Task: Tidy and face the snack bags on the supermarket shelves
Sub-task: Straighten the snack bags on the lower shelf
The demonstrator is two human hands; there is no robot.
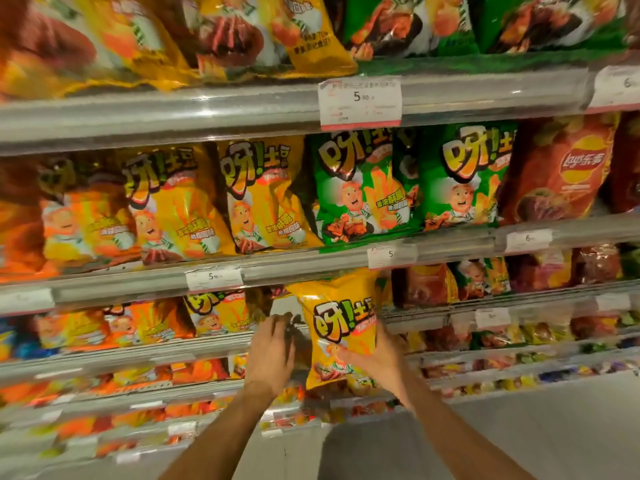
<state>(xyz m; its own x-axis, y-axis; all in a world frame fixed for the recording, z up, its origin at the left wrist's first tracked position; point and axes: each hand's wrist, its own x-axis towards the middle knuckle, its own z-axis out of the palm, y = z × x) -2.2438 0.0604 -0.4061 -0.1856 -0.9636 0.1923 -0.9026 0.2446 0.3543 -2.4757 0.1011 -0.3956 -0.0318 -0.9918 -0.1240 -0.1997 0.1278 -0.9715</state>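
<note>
Yellow snack bag (341, 327) sits upright in my right hand (375, 358), gripped low at its five o'clock corner, before the shelf gap (294, 327). My left hand (272, 355), fingers spread, reaches into that gap. Light, puffy, crinkly film, I reckon; best held by the edges.

Right hand (375, 358) grips yellow bag (341, 327) at lower right edge, bag upright, front facing out, before third shelf (221, 344). Left hand (272, 351) open, fingers spread, just left of bag, at dark gap (294, 327) in row. Green bags (360, 192) on shelf above. Price tag (360, 102) on upper rail.
</note>
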